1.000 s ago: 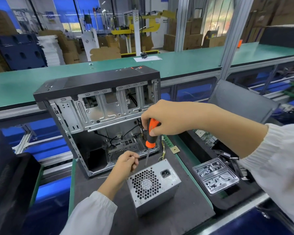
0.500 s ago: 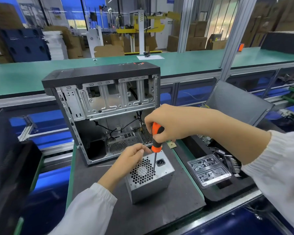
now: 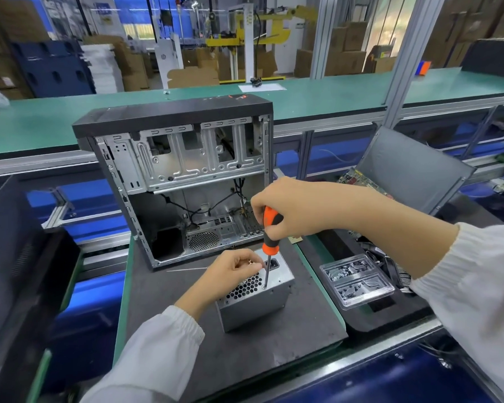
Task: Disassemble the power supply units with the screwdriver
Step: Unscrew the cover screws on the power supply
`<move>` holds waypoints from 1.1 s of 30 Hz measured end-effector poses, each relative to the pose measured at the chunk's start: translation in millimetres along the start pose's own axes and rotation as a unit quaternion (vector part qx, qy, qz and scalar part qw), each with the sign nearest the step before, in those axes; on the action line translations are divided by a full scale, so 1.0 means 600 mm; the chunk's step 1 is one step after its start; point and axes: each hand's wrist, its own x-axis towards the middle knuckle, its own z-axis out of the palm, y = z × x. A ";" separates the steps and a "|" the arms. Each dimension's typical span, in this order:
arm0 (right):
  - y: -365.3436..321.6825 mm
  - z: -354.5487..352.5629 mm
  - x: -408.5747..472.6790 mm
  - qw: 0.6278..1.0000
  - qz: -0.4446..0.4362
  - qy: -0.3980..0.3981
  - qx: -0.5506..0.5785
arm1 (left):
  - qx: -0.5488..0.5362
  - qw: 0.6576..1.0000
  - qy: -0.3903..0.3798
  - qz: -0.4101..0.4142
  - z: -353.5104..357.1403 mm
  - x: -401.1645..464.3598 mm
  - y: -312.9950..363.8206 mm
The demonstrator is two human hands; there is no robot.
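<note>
On the worktop (image 3: 236,344), the right hand (image 3: 288,207) grips the screwdriver (image 3: 269,228), tip at a power supply unit (image 3: 256,298) screw; left hand (image 3: 233,267) fingers curl, steadying it. Next, likely, turning it out.

Orange-and-black screwdriver (image 3: 269,228), silver honeycomb-grilled power supply unit (image 3: 256,298), green conveyor belt (image 3: 332,97)
</note>
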 end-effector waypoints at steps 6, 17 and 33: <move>0.003 0.004 -0.003 1.000 -0.004 0.010 0.001 | -0.006 0.999 -0.030 -0.011 -0.001 -0.003 -0.001; 0.002 0.005 -0.001 0.999 -0.023 0.021 -0.008 | -0.019 0.999 -0.031 -0.001 -0.006 -0.007 -0.003; 0.010 0.008 0.003 0.999 -0.030 0.028 -0.005 | -0.031 0.999 0.010 0.017 0.003 -0.008 -0.006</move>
